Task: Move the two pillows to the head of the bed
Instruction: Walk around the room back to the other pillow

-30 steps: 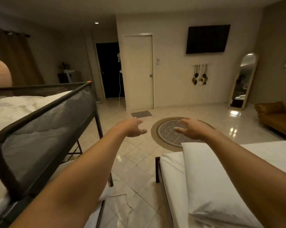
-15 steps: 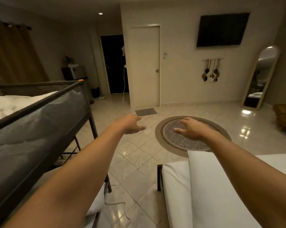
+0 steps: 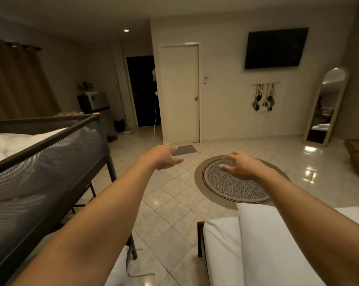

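White-sheeted bed [image 3: 220, 250] at lower right, white pillow [image 3: 277, 250] lying on it, tiled floor [image 3: 168, 205] alongside

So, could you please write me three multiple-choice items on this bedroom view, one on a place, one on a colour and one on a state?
1. Where does the pillow lie?
A. On the white bed, under the right forearm
B. On the floor tiles
C. On the bunk bed

2. What colour is the pillow?
A. Orange
B. White
C. Grey

3. What are the hands doing?
A. Both grip the pillow
B. One holds the rail
C. Both are open and hold nothing

Answers:
1 A, the pillow rests on the white bed at lower right, below the right forearm.
2 B, it is white like the sheet.
3 C, the left hand and right hand are stretched forward with spread fingers over the floor, empty.
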